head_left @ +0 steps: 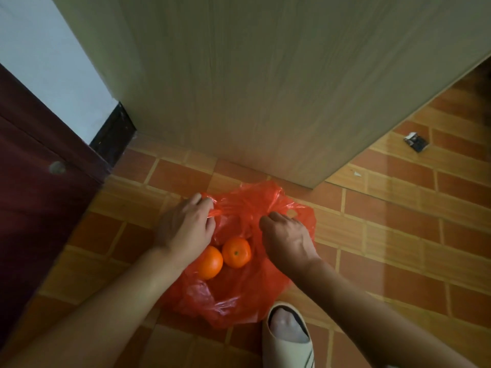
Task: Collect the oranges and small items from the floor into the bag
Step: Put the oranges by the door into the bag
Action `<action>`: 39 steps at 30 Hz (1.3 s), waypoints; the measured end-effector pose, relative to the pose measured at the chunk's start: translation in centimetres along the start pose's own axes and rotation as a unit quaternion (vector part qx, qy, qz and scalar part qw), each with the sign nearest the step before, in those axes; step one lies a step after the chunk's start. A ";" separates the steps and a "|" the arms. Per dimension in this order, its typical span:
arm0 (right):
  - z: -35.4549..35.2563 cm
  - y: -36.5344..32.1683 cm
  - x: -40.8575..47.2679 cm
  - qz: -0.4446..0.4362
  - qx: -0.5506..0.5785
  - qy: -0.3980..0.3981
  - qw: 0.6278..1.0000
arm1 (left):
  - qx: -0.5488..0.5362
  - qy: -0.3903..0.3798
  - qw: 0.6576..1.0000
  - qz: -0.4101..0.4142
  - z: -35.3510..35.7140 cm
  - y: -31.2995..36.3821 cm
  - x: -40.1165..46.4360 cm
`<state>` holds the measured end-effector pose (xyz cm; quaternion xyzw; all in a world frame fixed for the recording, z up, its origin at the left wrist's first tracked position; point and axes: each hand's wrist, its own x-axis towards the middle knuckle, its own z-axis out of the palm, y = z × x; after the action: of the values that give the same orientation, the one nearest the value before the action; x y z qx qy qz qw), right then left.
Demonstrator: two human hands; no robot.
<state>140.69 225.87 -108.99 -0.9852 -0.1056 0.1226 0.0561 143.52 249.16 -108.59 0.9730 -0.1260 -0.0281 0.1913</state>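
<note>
A red plastic bag (233, 296) lies crumpled on the tiled floor in front of me. Two oranges sit on it side by side: one orange (210, 262) at the left, partly under my wrist, the other orange (236, 252) just right of it with its stem end up. My left hand (186, 224) grips a bunched handle of the bag at its far left edge. My right hand (287, 235) pinches the bag's other handle at the far right. A small dark-and-white wrapper (416, 141) lies on the floor at the far right.
A pale wooden cabinet panel (252, 88) rises just behind the bag. A dark red door (34, 195) stands at the left beside a white wall. My foot in a cream slipper (288, 338) rests by the bag's near edge. A tiny white scrap (357, 173) lies on the tiles.
</note>
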 end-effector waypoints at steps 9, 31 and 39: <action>-0.4 -0.7 1.0 0.016 0.070 0.035 0.997 | -0.033 0.036 0.999 -0.007 -2.0 0.6 -0.8; -35.9 -6.2 -16.4 0.147 0.275 0.118 0.943 | -0.153 0.033 0.967 -0.202 -37.1 18.3 -10.8; -54.0 -8.9 -26.7 0.198 0.285 0.160 0.924 | -0.177 0.050 0.968 -0.169 -55.7 27.3 -14.3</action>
<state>127.33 224.06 -49.60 -0.9349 0.1411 -0.0033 0.3257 129.02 248.73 -46.58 0.9311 0.0568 -0.0336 0.3588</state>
